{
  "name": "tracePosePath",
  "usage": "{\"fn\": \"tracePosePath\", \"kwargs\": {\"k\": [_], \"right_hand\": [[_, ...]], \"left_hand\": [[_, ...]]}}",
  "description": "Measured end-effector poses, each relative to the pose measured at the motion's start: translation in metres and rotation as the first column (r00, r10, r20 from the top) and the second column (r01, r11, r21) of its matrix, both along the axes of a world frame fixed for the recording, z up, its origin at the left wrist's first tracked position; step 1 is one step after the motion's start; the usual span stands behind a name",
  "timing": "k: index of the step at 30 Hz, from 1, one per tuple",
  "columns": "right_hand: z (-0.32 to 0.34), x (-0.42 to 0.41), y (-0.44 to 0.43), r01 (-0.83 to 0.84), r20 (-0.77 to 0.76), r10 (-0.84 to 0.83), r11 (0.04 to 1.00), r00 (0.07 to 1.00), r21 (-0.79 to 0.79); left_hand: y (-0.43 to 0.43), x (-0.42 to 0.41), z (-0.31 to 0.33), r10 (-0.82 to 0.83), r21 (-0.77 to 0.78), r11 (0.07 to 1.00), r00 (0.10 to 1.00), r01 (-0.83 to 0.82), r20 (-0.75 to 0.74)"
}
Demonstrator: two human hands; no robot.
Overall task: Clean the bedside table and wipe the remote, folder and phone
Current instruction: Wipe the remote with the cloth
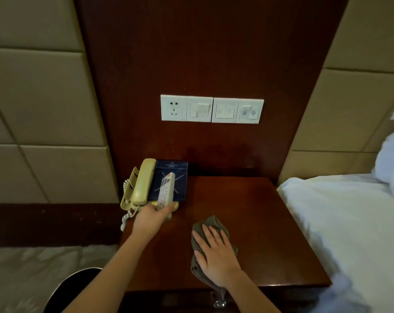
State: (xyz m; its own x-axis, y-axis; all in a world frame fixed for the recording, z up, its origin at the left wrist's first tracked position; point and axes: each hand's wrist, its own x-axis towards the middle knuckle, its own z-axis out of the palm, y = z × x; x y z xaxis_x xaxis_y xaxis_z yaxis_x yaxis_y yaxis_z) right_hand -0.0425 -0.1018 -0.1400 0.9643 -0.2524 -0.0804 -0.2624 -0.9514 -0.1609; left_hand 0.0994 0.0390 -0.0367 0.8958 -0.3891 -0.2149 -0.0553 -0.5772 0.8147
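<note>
Pressing flat on a grey cloth [212, 221], the right hand [216, 254] lies with straight fingers near the front of the bedside table [259, 222]. The left hand [149, 220] grips the near end of the white remote [166, 188]. The remote lies on the dark blue folder [172, 172], which rests on the beige phone [141, 184] at the table's back left corner. White bedding [338, 222] lies just beside the table on the right.
</note>
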Motion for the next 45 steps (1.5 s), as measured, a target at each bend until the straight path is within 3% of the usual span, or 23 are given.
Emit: {"fn": "tracePosePath", "kwargs": {"k": [4, 8, 10, 11, 13, 15, 17, 19, 22, 26, 29, 36, 41, 45], "right_hand": [[0.005, -0.043, 0.011, 0.046, -0.056, -0.047, 0.999, 0.997, -0.006], [0.012, -0.064, 0.013, 0.126, -0.085, -0.121, 0.991, 0.989, 0.048], [0.022, -0.072, 0.016, 0.241, -0.013, -0.243, 0.951, 0.97, 0.193], [0.029, -0.074, 0.017, 0.307, 0.036, -0.338, 0.89, 0.941, 0.338], [0.051, -0.074, 0.019, 0.365, 0.09, -0.605, 0.586, 0.791, 0.724], [0.085, -0.07, 0.022, 0.219, 0.097, -0.771, 0.295, 0.629, 0.93], [0.132, -0.067, 0.029, 0.02, 0.144, -0.819, 0.187, 0.556, 0.982], [0.179, -0.067, 0.04, -0.187, 0.23, -0.799, 0.149, 0.556, 0.971], [0.228, -0.071, 0.061, -0.336, 0.346, -0.713, 0.163, 0.61, 0.928], [0.245, -0.086, 0.09, -0.333, 0.51, -0.539, 0.395, 0.671, 0.856], [0.243, -0.092, 0.099, -0.345, 0.535, -0.505, 0.425, 0.677, 0.837], [0.266, -0.077, 0.094, -0.399, 0.697, -0.485, 0.583, 0.528, 0.708], [0.281, -0.067, 0.092, -0.469, 0.748, -0.506, 0.582, 0.429, 0.664], [0.286, -0.061, 0.093, -0.435, 0.735, -0.598, 0.597, 0.32, 0.674]], "left_hand": [[0.019, -0.036, 0.036, -0.087, -0.187, 0.981, 0.981, 0.055, -0.17], [0.036, -0.068, 0.07, -0.192, -0.236, 0.959, 0.969, 0.153, -0.152], [0.043, -0.082, 0.08, -0.218, -0.254, 0.951, 0.966, 0.177, -0.143], [0.046, -0.088, 0.085, -0.225, -0.26, 0.948, 0.965, 0.185, -0.135], [0.051, -0.099, 0.092, -0.242, -0.283, 0.939, 0.961, 0.196, -0.137], [0.052, -0.109, 0.097, -0.269, -0.304, 0.928, 0.953, 0.218, -0.138], [0.048, -0.117, 0.102, -0.296, -0.321, 0.915, 0.948, 0.246, -0.117], [0.041, -0.128, 0.106, -0.309, -0.346, 0.9, 0.947, 0.264, -0.081], [0.023, -0.146, 0.115, -0.302, -0.338, 0.889, 0.95, 0.31, 0.076], [0.013, -0.158, 0.135, -0.141, -0.4, 0.877, 0.939, 0.265, 0.314], [0.015, -0.159, 0.142, -0.081, -0.351, 0.893, 0.868, 0.282, 0.49], [0.023, -0.165, 0.155, -0.008, -0.334, 0.884, 0.726, 0.326, 0.687], [0.026, -0.162, 0.165, 0.074, -0.352, 0.893, 0.679, 0.281, 0.73], [0.03, -0.161, 0.172, 0.086, -0.295, 0.922, 0.61, 0.251, 0.788]]}}
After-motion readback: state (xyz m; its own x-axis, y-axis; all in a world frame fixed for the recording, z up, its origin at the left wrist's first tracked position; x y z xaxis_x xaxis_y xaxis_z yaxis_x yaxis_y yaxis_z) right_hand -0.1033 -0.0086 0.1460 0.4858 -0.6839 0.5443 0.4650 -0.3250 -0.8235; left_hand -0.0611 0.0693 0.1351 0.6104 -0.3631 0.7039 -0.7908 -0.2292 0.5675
